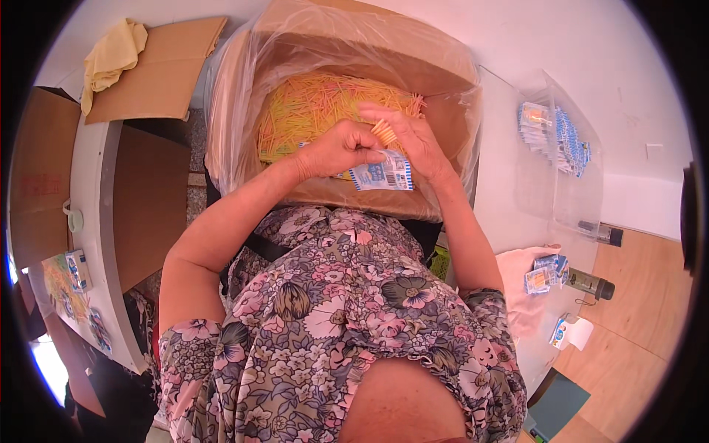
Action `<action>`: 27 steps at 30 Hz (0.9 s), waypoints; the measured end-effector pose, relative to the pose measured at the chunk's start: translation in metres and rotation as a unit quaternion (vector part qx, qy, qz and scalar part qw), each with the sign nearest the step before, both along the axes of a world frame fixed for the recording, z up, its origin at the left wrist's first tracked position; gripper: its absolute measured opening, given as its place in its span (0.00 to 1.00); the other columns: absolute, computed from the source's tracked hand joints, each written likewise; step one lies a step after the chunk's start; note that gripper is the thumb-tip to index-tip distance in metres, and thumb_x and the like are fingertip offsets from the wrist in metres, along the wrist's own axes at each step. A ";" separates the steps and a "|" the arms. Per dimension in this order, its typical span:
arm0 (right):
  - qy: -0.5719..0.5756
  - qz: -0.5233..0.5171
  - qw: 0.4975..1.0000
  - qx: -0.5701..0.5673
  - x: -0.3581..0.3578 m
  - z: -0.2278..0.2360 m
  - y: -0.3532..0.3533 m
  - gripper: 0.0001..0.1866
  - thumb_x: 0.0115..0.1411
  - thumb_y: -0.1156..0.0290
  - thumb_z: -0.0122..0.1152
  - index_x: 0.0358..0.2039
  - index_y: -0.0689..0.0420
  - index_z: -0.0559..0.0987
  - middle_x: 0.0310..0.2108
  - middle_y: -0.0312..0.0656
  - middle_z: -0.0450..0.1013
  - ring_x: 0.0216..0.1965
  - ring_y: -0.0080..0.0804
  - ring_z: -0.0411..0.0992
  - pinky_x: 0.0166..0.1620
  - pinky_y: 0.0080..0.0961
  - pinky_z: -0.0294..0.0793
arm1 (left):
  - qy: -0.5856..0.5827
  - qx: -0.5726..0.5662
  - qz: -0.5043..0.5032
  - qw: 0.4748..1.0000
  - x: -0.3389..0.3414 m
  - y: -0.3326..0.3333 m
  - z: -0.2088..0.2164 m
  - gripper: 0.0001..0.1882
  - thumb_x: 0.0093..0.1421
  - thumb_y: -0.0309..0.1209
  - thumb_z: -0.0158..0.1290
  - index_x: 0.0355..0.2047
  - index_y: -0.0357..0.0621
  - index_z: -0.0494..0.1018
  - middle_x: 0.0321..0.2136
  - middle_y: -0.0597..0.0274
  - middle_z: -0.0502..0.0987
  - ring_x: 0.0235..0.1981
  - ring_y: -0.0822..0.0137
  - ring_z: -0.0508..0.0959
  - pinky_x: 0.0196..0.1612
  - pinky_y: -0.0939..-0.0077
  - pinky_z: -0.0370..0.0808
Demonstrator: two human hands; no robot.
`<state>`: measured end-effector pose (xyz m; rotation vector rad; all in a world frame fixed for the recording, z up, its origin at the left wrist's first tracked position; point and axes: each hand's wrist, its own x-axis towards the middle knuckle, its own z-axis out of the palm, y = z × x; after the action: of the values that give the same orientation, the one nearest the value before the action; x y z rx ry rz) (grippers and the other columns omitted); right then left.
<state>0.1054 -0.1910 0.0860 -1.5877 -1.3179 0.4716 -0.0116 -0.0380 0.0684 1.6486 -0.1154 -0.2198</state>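
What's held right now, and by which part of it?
Left hand: blue-and-white packet, pinched near its upper edge. Right hand: bundle of thin sticks; exact place of hold hidden.

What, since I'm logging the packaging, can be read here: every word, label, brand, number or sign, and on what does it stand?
Nothing is clear enough to quote. Print shows on:
Blue-and-white packet at the left hand: print and a barcode-like patch, too small.
Stacked packets in the clear bin: too small.
Loose packets at the pink cloth: too small.
Cardboard panel at far left: faint reddish marks, blurred.
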 end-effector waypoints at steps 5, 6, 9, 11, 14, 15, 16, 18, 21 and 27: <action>-0.036 -0.204 0.973 -0.100 -0.009 0.007 0.001 0.15 0.56 0.58 0.55 0.30 0.59 0.77 0.24 0.44 0.74 0.28 0.32 0.74 0.32 0.26 0.71 | -0.126 0.022 0.034 0.991 0.006 -0.005 -0.015 0.06 0.56 0.28 0.55 0.30 0.38 0.76 0.17 0.71 0.68 0.20 0.80 0.69 0.24 0.82 0.68; -0.035 -0.207 0.972 -0.101 -0.011 0.002 0.002 0.15 0.56 0.58 0.55 0.30 0.59 0.77 0.24 0.44 0.74 0.28 0.32 0.74 0.32 0.26 0.71 | -0.087 0.037 0.008 0.995 0.008 -0.006 -0.012 0.06 0.56 0.28 0.55 0.30 0.38 0.76 0.19 0.70 0.70 0.21 0.79 0.69 0.24 0.81 0.68; -0.146 -0.227 0.956 -0.114 -0.009 -0.025 0.004 0.15 0.55 0.59 0.57 0.25 0.59 0.75 0.15 0.42 0.69 0.18 0.31 0.69 0.24 0.26 0.67 | -0.064 -0.034 0.014 0.997 0.010 -0.012 -0.030 0.06 0.56 0.28 0.55 0.29 0.37 0.76 0.22 0.69 0.71 0.23 0.79 0.69 0.26 0.82 0.68; -0.033 -0.271 0.955 -0.117 -0.004 -0.035 0.004 0.15 0.53 0.57 0.58 0.22 0.57 0.74 0.15 0.44 0.70 0.19 0.35 0.70 0.24 0.27 0.67 | -0.074 -0.064 0.006 0.995 0.014 -0.012 -0.039 0.06 0.56 0.28 0.55 0.30 0.36 0.76 0.22 0.69 0.72 0.24 0.80 0.69 0.27 0.83 0.68; 0.011 -0.319 0.939 -0.126 0.014 -0.030 -0.008 0.13 0.52 0.60 0.57 0.21 0.57 0.75 0.17 0.45 0.71 0.21 0.39 0.72 0.26 0.31 0.69 | -0.059 -0.093 -0.009 0.994 0.020 0.000 -0.046 0.07 0.56 0.27 0.55 0.30 0.35 0.76 0.23 0.70 0.73 0.25 0.80 0.70 0.29 0.84 0.68; 0.013 -0.321 0.938 -0.128 0.014 -0.029 -0.013 0.13 0.52 0.60 0.57 0.21 0.57 0.75 0.17 0.45 0.71 0.21 0.39 0.72 0.26 0.31 0.69 | -0.036 -0.090 -0.018 0.995 0.021 0.006 -0.046 0.07 0.57 0.27 0.54 0.30 0.35 0.76 0.22 0.71 0.74 0.25 0.81 0.71 0.30 0.85 0.69; -0.062 -0.253 0.941 -0.216 0.013 -0.028 -0.018 0.12 0.52 0.62 0.56 0.21 0.58 0.76 0.18 0.46 0.72 0.22 0.40 0.72 0.27 0.33 0.69 | -0.033 -0.091 -0.020 0.995 0.020 0.010 -0.047 0.07 0.57 0.27 0.54 0.30 0.35 0.76 0.22 0.71 0.74 0.25 0.81 0.71 0.30 0.85 0.69; -0.137 -0.182 0.927 -0.298 0.005 -0.038 -0.027 0.11 0.51 0.65 0.55 0.22 0.59 0.76 0.19 0.47 0.72 0.23 0.41 0.73 0.28 0.35 0.70 | 0.057 -0.125 0.047 0.989 0.023 0.018 -0.046 0.07 0.57 0.28 0.55 0.31 0.35 0.76 0.25 0.70 0.76 0.26 0.81 0.72 0.31 0.85 0.70; -0.215 -0.093 0.907 -0.350 -0.014 -0.064 -0.038 0.09 0.51 0.69 0.52 0.23 0.60 0.78 0.21 0.51 0.73 0.23 0.45 0.72 0.29 0.38 0.70 | 0.041 -0.125 0.072 0.989 0.024 0.017 -0.047 0.06 0.54 0.27 0.57 0.30 0.36 0.77 0.26 0.69 0.77 0.27 0.81 0.73 0.32 0.85 0.70; 0.104 -0.164 0.963 -0.189 0.012 -0.003 -0.042 0.14 0.52 0.64 0.59 0.19 0.62 0.75 0.13 0.37 0.66 0.17 0.22 0.65 0.22 0.24 0.63 | -0.006 -0.151 0.113 0.982 0.024 0.014 -0.042 0.06 0.50 0.23 0.59 0.30 0.35 0.78 0.30 0.64 0.78 0.31 0.77 0.75 0.37 0.82 0.72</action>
<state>0.1173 -0.2329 0.0832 -1.9668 -0.8153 0.6887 0.0126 -0.0241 0.0263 1.3479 0.0291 -0.0177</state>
